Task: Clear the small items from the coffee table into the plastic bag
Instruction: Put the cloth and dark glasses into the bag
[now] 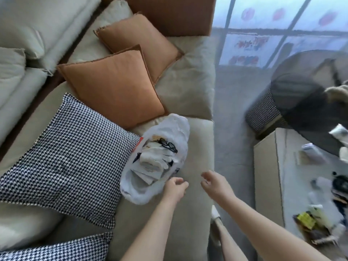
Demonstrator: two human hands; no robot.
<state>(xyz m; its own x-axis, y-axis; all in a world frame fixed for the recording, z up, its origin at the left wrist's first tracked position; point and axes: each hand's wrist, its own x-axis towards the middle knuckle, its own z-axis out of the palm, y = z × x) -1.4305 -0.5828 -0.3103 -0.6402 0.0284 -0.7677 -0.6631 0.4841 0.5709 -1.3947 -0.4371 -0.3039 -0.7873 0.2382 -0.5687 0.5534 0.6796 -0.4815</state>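
A white plastic bag (131,191) lies open on the sofa seat, holding papers, white cloth and a pair of black glasses (167,145). My left hand (175,187) is at the bag's near right rim with its fingers curled; whether it pinches the rim is unclear. To the right of the bag, over the bare seat, my right hand (214,182) hovers with loosely curled fingers that hold nothing. The white coffee table (267,161) stands at the right with several small items on it, among them a yellow packet (306,220) and a white packet (312,150); they are blurred.
The beige sofa (195,140) carries two orange cushions (113,89) and houndstooth cushions (64,159) left of the bag. A strip of grey floor (231,129) runs between sofa and table. A dark round glass top (305,98) overhangs the table's far end.
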